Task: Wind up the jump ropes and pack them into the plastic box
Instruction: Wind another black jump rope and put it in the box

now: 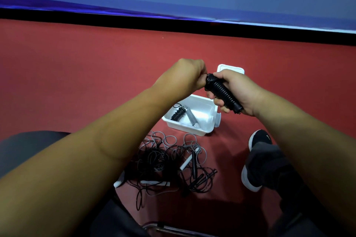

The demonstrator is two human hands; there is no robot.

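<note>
The person's bare forearms reach forward above a tangled heap of loose black and grey jump ropes on the red floor. The right hand clenches a tightly wound black jump-rope bundle, held in the air, and the left hand pinches its upper end with curled fingers. Beneath them the open white plastic box holds a wound black rope and a wound grey rope side by side.
</note>
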